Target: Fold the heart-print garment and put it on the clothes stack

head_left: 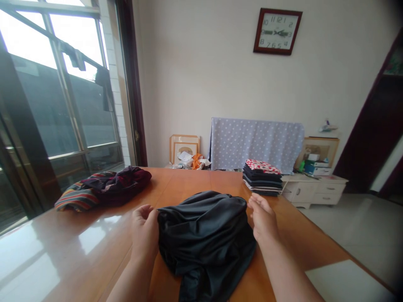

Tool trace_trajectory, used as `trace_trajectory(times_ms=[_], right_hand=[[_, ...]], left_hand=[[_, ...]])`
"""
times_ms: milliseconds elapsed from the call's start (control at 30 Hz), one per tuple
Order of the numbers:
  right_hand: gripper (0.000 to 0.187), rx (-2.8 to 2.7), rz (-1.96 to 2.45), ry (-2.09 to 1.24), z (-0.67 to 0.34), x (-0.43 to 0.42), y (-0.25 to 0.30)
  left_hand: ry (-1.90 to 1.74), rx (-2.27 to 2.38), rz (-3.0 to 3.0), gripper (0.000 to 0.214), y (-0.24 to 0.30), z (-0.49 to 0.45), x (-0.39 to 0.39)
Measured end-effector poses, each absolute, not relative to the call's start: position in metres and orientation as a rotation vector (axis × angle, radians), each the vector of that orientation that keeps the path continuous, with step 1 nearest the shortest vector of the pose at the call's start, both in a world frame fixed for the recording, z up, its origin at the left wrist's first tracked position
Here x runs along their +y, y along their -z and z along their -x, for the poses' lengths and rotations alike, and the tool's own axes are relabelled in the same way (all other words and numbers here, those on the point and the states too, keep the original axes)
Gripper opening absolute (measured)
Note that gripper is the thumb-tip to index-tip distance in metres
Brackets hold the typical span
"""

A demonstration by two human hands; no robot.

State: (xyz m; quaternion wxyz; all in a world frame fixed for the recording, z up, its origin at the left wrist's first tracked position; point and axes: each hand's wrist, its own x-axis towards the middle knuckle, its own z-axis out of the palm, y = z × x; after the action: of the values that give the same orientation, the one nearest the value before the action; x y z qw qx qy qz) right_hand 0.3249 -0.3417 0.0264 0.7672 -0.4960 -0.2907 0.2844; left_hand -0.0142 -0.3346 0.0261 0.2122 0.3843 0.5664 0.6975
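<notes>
A crumpled black garment point(206, 235) lies on the orange wooden table point(94, 251) right in front of me. My left hand point(144, 228) is curled at the garment's left edge, fingers pinched on the cloth. My right hand point(262, 218) rests at its right edge, fingers together and pressed against the fabric; whether it grips the cloth I cannot make out.
A loose heap of dark and striped clothes point(103, 188) lies at the far left of the table. A neat stack of folded clothes point(262, 178) stands at the far right edge. Beyond are a polka-dot covered object point(255, 144), a white cabinet point(315, 188) and windows point(56, 92) to the left.
</notes>
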Motion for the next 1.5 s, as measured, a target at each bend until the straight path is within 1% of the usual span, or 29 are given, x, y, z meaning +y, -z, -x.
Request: trace_trajectory(times_ms=[100,200,267,367,433,500,567,667,733,833,933,1000,1067,1133,1167,1233,1333,1400,1433,1500], right_hand=[[0.038,-0.908,1.126,-0.449,-0.311,-0.35,-0.031],[0.036,-1.33,1.175,-0.282,-0.292,-0.362,-0.036],[0.037,-1.626,1.187,-0.157,-0.28,-0.369,-0.039],[0.041,-1.967,1.271,-0.071,-0.268,-0.377,-0.04],[0.033,-2.102,1.36,-0.089,-0.264,-0.38,-0.04],[0.025,-2.167,1.397,-0.155,-0.262,-0.382,-0.04],[0.023,-2.181,1.348,-0.26,-0.261,-0.383,-0.04],[0.026,-2.157,1.209,-0.454,-0.261,-0.385,-0.04],[0.026,-2.13,1.161,-0.596,-0.262,-0.386,-0.04],[0.025,-2.078,1.158,-0.749,-0.267,-0.386,-0.043],[0.02,-1.998,1.177,-0.76,-0.275,-0.386,-0.049],[0.014,-1.925,1.192,-0.758,-0.282,-0.385,-0.053],[0.009,-1.854,1.207,-0.773,-0.29,-0.384,-0.057],[0.005,-1.787,1.209,-0.799,-0.298,-0.384,-0.061],[0.004,-1.755,1.2,-0.814,-0.301,-0.384,-0.063],[0.011,-1.703,1.167,-0.847,-0.308,-0.386,-0.067],[0.027,-1.696,1.135,-0.927,-0.314,-0.392,-0.072],[0.031,-1.743,1.154,-1.059,-0.314,-0.395,-0.074],[0.033,-1.762,1.164,-1.128,-0.314,-0.396,-0.073],[0.037,-1.75,1.169,-1.19,-0.311,-0.395,-0.071]], left_hand=[[-1.909,1.912,-1.627,0.027,-0.032,0.0,-0.352],[-1.76,1.773,-2.125,0.02,-0.037,-0.018,-0.37],[-1.506,1.646,-2.323,0.02,-0.036,-0.028,-0.375],[-0.995,1.701,-2.39,0.03,-0.03,-0.034,-0.372],[-0.754,1.806,-2.358,0.037,-0.026,-0.034,-0.368],[-0.637,1.863,-2.346,0.046,-0.023,-0.033,-0.364],[-0.601,1.867,-2.345,0.048,-0.022,-0.033,-0.363],[-0.684,1.832,-2.282,0.033,-0.026,-0.032,-0.362],[-0.877,1.755,-2.127,0.024,-0.029,-0.029,-0.36],[-1.242,1.582,-1.671,0.021,-0.032,-0.021,-0.354],[-1.564,1.393,-1.153,0.021,-0.032,-0.005,-0.343],[-1.729,1.264,-0.811,0.015,-0.034,0.008,-0.336],[-1.808,1.175,-0.517,0.007,-0.037,0.019,-0.329],[-1.86,1.131,-0.361,0.007,-0.039,0.028,-0.324],[-1.896,1.117,-0.341,0.01,-0.04,0.031,-0.322],[-1.979,1.11,-0.356,0.017,-0.039,0.034,-0.32],[-2.038,1.249,-0.45,0.04,-0.034,0.033,-0.32],[-2.031,1.357,-0.63,0.053,-0.031,0.029,-0.324],[-2.019,1.382,-0.755,0.054,-0.03,0.026,-0.326],[-1.961,1.386,-1.013,0.045,-0.03,0.019,-0.332]])
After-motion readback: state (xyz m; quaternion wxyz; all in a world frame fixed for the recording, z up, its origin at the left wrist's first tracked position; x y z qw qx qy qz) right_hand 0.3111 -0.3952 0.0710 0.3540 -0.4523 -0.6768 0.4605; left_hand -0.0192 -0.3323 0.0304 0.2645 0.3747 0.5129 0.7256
